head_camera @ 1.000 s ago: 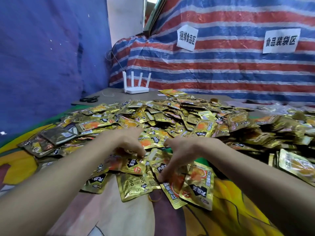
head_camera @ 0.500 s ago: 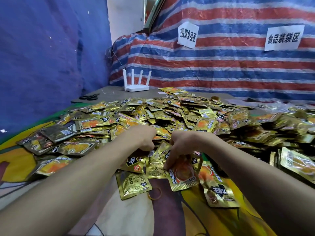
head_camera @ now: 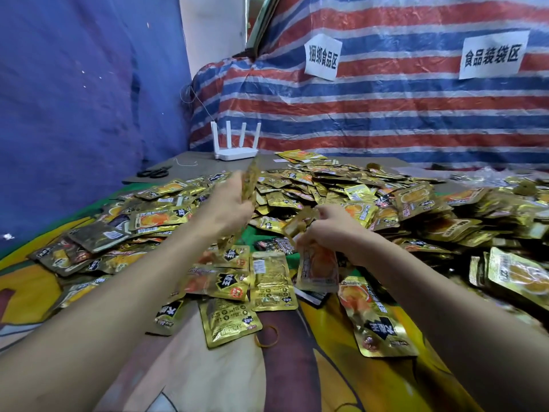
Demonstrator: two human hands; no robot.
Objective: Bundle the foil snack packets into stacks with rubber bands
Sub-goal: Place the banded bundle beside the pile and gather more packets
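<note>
Gathering step: left hand [head_camera: 227, 205] grips packets [head_camera: 249, 185] edge-up, right hand [head_camera: 332, 230] pinches an orange-faced packet [head_camera: 319, 263]; next likely square them, then fetch rubber band [head_camera: 267, 336].

A blue tarp [head_camera: 74, 99] covers the left wall. A tarp striped red, blue and white [head_camera: 386, 120] hangs across the back, with two white paper signs in Chinese characters fixed to it, one near the middle [head_camera: 322, 56] and one further right [head_camera: 491, 55]. Between the tarps a pale strip of wall [head_camera: 212, 40] shows. On the far left of the grey desk [head_camera: 196, 163] stand a white four-antenna router [head_camera: 236, 147] and black scissors [head_camera: 154, 173]. A colourful printed cloth [head_camera: 208, 367] covers the near part.
</note>
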